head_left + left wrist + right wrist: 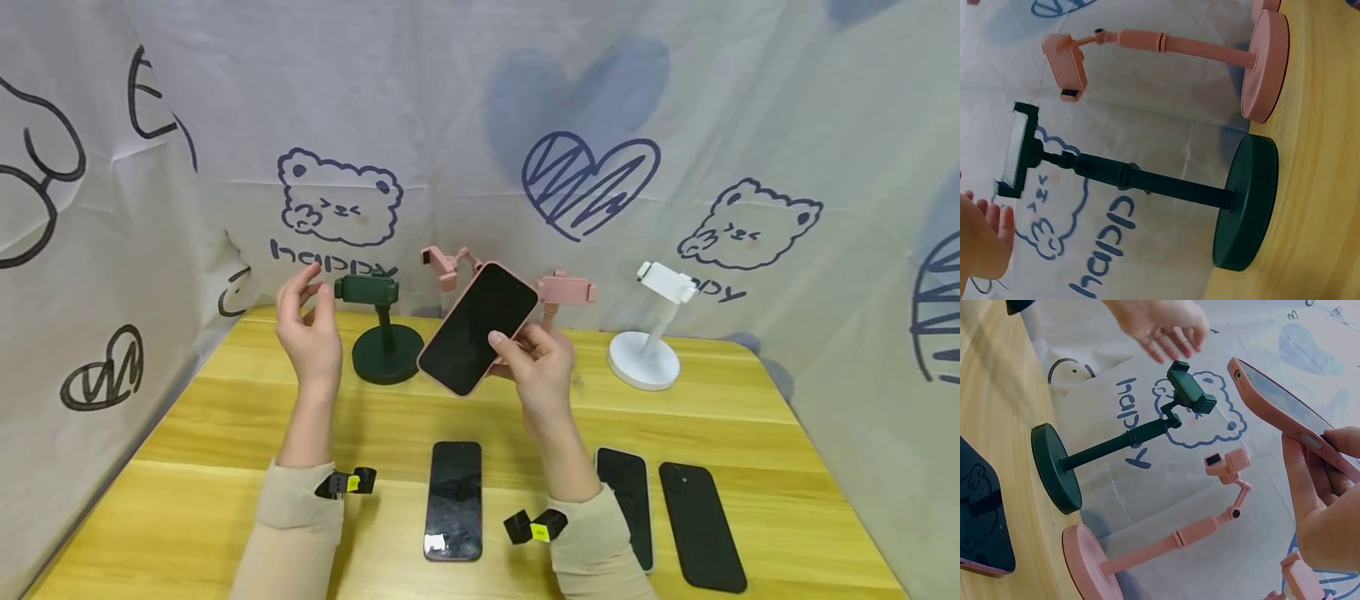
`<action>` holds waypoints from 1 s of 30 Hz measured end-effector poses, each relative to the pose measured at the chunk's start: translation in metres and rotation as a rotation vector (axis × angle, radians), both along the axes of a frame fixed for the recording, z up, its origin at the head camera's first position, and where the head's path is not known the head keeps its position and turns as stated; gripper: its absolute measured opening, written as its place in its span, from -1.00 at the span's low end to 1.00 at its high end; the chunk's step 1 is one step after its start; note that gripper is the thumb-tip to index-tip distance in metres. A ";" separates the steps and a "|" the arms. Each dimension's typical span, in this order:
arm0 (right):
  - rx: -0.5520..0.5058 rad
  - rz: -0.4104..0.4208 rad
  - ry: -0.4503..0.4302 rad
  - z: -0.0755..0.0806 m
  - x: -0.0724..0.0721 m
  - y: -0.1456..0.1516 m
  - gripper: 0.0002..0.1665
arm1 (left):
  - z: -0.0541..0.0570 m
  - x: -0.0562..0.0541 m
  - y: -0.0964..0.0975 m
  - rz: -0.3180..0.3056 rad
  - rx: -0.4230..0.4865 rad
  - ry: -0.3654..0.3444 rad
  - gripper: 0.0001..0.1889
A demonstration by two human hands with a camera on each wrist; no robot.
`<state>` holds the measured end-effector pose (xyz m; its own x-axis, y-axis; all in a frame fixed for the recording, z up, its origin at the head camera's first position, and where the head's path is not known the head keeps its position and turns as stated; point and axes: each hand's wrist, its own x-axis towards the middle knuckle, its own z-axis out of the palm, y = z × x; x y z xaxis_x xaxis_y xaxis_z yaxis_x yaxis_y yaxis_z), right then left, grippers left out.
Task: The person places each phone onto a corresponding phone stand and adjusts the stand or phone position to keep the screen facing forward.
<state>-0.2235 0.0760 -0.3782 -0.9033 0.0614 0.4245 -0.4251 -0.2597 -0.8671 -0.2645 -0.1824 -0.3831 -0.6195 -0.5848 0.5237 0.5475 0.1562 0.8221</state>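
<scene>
My right hand grips a smartphone in a pink case, thumb over its dark screen and fingers behind it. The phone is tilted in the air in front of a pink phone stand, hiding much of it. My left hand is raised just left of the clamp of a dark green phone stand, its fingers loosely bent and holding nothing. In the left wrist view, a gap shows between the left hand and the green clamp, which holds no phone.
Behind the right hand stands a second pink phone stand, with a white one farther right. Nearer me lie a dark phone, a light-edged phone partly behind my sleeve, and a black phone. Drawn-on cloth surrounds the wooden table.
</scene>
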 end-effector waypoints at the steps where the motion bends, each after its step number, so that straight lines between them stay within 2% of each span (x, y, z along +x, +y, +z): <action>1: 0.001 0.001 -0.001 0.000 0.000 0.000 -0.78 | 0.000 -0.001 -0.001 -0.025 0.028 -0.028 -0.68; 6: 0.008 -0.002 0.004 -0.001 0.001 0.000 -0.77 | -0.003 -0.004 -0.002 -0.189 0.144 -0.128 -0.63; 9: 0.011 -0.008 0.019 0.000 0.001 0.000 -0.78 | -0.004 -0.005 -0.003 -0.245 0.168 -0.149 -0.62; 20: 0.031 -0.016 0.043 0.002 0.002 0.002 -0.77 | -0.007 -0.006 -0.001 -0.258 0.224 -0.132 -0.64; 25: 0.032 -0.044 0.013 0.008 0.002 -0.002 -0.75 | -0.008 -0.005 -0.002 -0.254 0.225 -0.145 -0.64; 30: 0.009 -0.034 -0.032 0.018 -0.006 -0.010 -0.72 | -0.007 -0.006 -0.002 -0.254 0.226 -0.140 -0.65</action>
<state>-0.2293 0.0659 -0.3602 -0.9140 0.0886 0.3959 -0.4054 -0.2379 -0.8827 -0.2703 -0.1842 -0.3903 -0.8164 -0.4939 0.2992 0.4256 -0.1645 0.8898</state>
